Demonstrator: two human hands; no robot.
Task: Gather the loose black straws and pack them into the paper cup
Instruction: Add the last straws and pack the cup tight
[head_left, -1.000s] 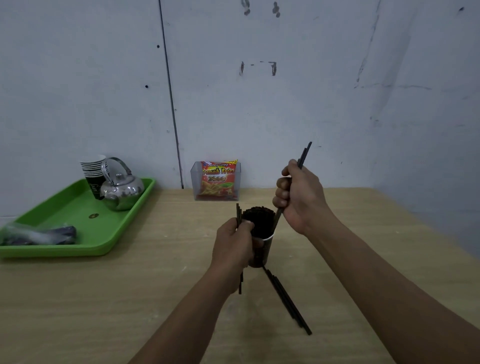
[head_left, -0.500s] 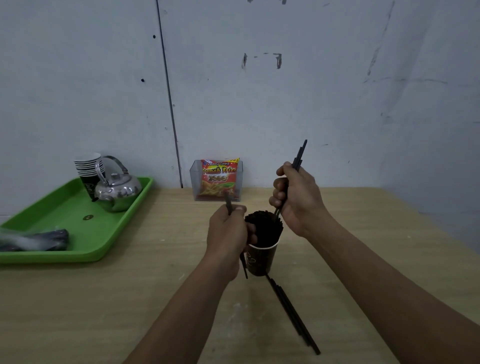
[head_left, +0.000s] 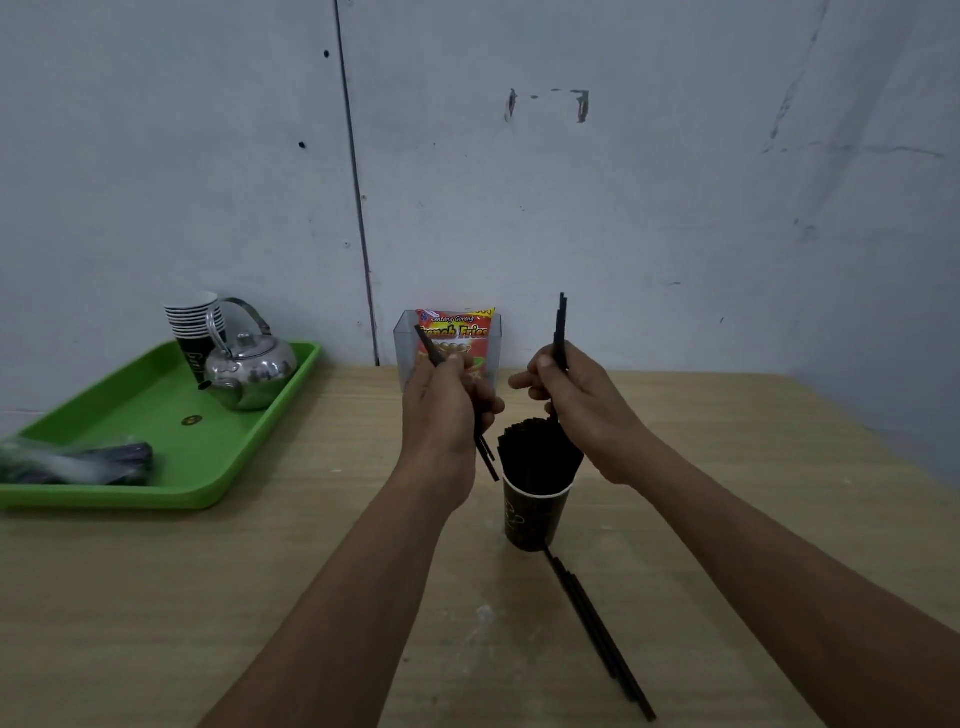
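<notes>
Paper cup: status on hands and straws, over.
Left hand grips thin black straws beside dark paper cup; right hand holds another black straw bunch over it. Loose black straws lie on wooden table. Nothing blocking.

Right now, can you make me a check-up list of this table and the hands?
Surface: wooden table, pale smudge near the front.
Job's things: paper cup upright, packed straws inside; loose straws lying on the table in front of it.
Clutter: green tray with kettle, stacked cups, wrapped bundle; snack packet in clear box.
Hands: left hand grips slanted straws beside the cup; right hand holds upright straws above it.
Cables: nothing seen.
Surroundings: scuffed grey wall.
</notes>
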